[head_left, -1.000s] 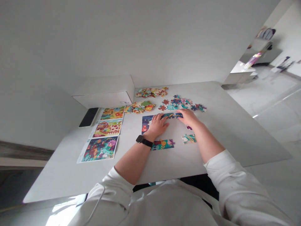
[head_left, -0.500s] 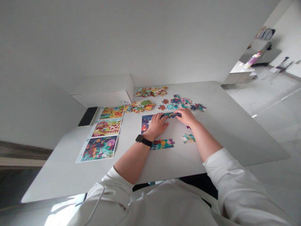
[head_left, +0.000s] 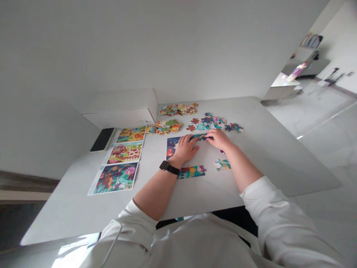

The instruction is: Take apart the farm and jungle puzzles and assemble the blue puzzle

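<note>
one pale table [head_left: 83,208] carries it all; read the clock from the middle of the part-built jigsaw. at ten stands a long white carton [head_left: 119,117], at nine a sheet of three printed scenes [head_left: 122,152], with a dark-screened smartphone [head_left: 102,140] just beyond. the left hand [head_left: 185,150] lies flat, fingers spread, over the left jigsaw section [head_left: 170,147]; a sideways slide there could skew that corner. the right hand [head_left: 219,139] has its fingertips bunched at the right end of the upper jigsaw strip [head_left: 199,137], at twelve; whether they pinch or only press, i cannot tell. a tab forced at an angle might bend or buckle the strip. just past those knuckles, near one, lies a teal-and-navy heap of pieces [head_left: 208,123] that a careless knock could scatter. the black smartwatch [head_left: 169,167] overhangs the lower jigsaw strip [head_left: 192,171] at seven and might drag it. the teal section [head_left: 221,165] at four and purple piece [head_left: 222,152] at three lie beside the right forearm, which could nudge either.
</note>
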`<state>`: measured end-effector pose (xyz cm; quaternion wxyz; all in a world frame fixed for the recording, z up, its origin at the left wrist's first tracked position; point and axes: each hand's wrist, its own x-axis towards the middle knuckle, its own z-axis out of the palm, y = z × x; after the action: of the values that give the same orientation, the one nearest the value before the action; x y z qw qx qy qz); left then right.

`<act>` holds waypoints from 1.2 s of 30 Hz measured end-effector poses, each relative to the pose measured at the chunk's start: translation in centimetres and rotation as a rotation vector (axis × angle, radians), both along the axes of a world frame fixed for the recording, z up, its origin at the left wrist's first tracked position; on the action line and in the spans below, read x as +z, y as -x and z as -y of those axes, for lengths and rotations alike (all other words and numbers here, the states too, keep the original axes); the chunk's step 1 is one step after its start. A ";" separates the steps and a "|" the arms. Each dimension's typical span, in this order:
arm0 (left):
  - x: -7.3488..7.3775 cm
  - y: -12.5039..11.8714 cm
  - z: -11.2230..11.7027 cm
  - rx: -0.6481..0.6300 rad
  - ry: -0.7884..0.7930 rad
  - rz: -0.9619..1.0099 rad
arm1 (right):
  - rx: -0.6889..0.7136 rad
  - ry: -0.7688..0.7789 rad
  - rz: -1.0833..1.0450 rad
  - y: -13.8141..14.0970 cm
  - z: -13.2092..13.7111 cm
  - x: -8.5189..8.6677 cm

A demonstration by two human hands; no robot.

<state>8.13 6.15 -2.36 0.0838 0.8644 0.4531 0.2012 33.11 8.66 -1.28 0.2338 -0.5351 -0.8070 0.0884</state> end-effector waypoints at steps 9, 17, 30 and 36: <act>-0.2 0.1 -0.5 -0.003 -0.008 -0.003 | -0.028 0.017 0.140 1.2 1.1 0.8; -0.1 0.6 -0.7 -0.033 -0.001 -0.012 | 0.019 0.070 0.165 1.2 1.4 1.5; 2.0 0.9 -0.9 -0.019 0.057 0.193 | -0.038 0.020 -0.008 1.0 2.1 3.3; 6.3 2.5 -1.4 0.090 0.292 0.683 | -0.396 -0.123 -0.056 -1.5 2.1 5.0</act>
<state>5.64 7.58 3.98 0.3438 0.7057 0.4604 0.4146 34.64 6.61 3.68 0.3013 -0.6651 -0.6832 0.0062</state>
